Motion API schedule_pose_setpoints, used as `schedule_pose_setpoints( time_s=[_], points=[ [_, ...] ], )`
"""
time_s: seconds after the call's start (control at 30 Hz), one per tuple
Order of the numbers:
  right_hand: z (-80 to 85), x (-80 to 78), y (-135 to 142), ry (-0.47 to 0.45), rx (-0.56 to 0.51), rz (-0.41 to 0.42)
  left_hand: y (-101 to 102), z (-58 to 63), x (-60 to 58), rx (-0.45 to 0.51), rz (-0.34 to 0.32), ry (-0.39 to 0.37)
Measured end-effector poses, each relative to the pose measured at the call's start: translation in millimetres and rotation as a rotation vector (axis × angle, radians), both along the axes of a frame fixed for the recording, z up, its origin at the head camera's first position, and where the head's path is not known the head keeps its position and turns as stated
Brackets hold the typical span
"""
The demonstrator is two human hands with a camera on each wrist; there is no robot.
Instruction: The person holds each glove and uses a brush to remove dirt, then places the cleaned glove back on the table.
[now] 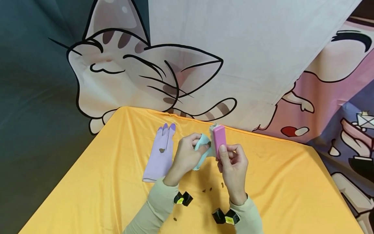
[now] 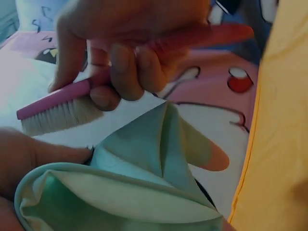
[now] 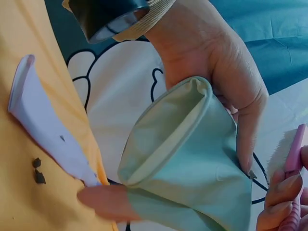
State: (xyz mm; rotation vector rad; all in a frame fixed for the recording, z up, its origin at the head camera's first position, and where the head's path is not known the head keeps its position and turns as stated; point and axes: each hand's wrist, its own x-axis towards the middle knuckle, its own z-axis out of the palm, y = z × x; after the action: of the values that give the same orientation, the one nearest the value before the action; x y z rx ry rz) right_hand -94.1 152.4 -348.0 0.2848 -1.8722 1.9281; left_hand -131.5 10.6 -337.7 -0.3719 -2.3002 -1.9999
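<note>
My left hand (image 1: 187, 154) grips a mint-green rubber glove (image 1: 201, 160) near its cuff. In the right wrist view the glove's cuff (image 3: 163, 139) gapes, and the thumb presses the outside beside a small dark bit (image 3: 252, 174). My right hand (image 1: 236, 167) holds a pink brush (image 1: 219, 136), its thumb along the back. White bristles (image 2: 57, 118) face the green glove, just apart from it in the left wrist view. A lavender glove (image 1: 159, 164) lies flat on the table to the left, with a brown bit (image 1: 162, 150) on it.
Several small brown bits (image 1: 204, 190) are scattered on the yellow tablecloth (image 1: 280, 182) below the hands. Another lies nearer the front, a brown bit (image 1: 175, 219) by the left sleeve. A cartoon-printed curtain (image 1: 248, 65) hangs behind the table's far edge.
</note>
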Motion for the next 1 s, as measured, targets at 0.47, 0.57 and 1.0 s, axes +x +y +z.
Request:
schedule_pose_setpoints(
  time_s=[0.47,0.57,1.0],
  points=[
    [-2.6,-3.2,-1,-0.092,0.126,0.016,-6,1.3,-1.5,0.047,0.009,0.037],
    [-3.5,-4.2,-2,-0.150,0.160,0.014,-10,1.2,-5.1,0.153,0.036,-0.068],
    [-4.0,-1.9,-7,-0.157,0.114,0.066,-28,8.1,-8.9,0.242,0.080,-0.140]
  ],
)
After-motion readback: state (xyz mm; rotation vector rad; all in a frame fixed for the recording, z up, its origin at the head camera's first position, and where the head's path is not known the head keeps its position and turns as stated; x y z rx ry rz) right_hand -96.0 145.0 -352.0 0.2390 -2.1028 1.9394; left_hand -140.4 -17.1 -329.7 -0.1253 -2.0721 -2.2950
